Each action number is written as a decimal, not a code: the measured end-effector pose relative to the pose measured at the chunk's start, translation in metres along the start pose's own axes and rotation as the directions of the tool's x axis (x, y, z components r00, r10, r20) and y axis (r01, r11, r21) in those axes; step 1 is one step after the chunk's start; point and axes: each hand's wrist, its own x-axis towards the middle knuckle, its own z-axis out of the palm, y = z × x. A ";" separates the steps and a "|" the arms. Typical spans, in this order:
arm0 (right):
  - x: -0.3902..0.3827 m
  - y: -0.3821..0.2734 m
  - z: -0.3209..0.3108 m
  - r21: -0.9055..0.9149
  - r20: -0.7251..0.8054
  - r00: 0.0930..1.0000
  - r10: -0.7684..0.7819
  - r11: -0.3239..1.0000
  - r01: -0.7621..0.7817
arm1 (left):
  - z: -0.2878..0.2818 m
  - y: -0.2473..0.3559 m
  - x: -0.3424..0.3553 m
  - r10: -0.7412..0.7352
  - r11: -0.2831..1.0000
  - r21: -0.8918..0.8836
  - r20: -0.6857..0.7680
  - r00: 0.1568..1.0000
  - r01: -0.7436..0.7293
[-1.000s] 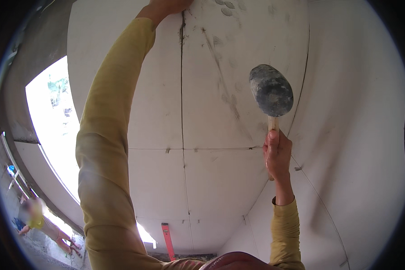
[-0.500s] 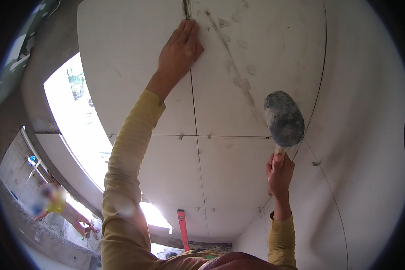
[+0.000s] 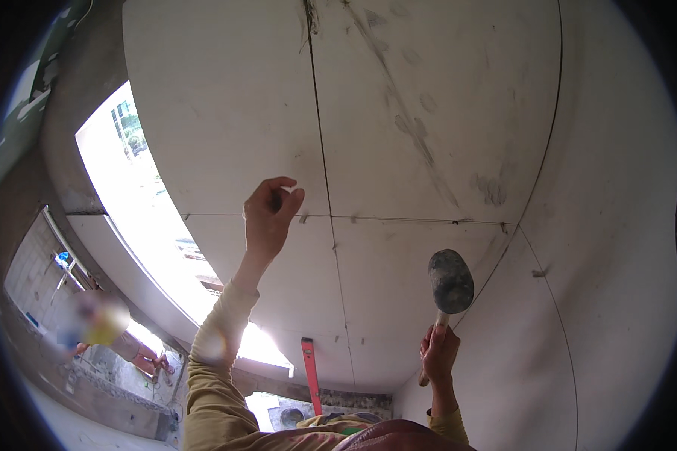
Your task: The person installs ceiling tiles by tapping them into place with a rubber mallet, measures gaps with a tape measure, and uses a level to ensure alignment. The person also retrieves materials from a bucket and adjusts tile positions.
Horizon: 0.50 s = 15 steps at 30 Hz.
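Observation:
My left hand (image 3: 272,213) is raised beside the vertical joint between large white panels (image 3: 421,83), its fingers loosely curled and apart, with nothing visible in it. Lower on the right, my right hand (image 3: 439,349) grips the pale wooden handle of a rubber mallet (image 3: 450,279), whose dark, scuffed oval head points upward in front of the panels. Dark gunk marks the top of the joint (image 3: 309,19), and grey smudges run across the upper right panel.
A red spirit level (image 3: 311,372) stands upright at the lower middle. At left is a bright opening (image 3: 105,165). Another person (image 3: 105,327), partly blurred, is at the lower left. A white panel surface (image 3: 609,225) curves along the right.
My left hand has come down from the upper joint to the middle, its fingers now off the surface. My right hand and the mallet have moved lower.

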 end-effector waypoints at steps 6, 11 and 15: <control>-0.027 0.025 -0.008 -0.014 -0.024 0.994 0.103 0.995 -0.103 | 0.008 -0.018 -0.027 -0.057 0.996 0.072 0.125 0.991 0.049; -0.035 0.023 0.001 0.064 -0.035 0.991 0.131 0.990 -0.129 | 0.047 -0.009 -0.032 0.025 0.999 0.031 0.263 0.964 -0.034; -0.041 0.027 -0.010 -0.073 -0.107 0.990 0.092 0.992 -0.100 | 0.082 -0.003 -0.037 0.126 0.988 0.038 0.348 0.929 -0.148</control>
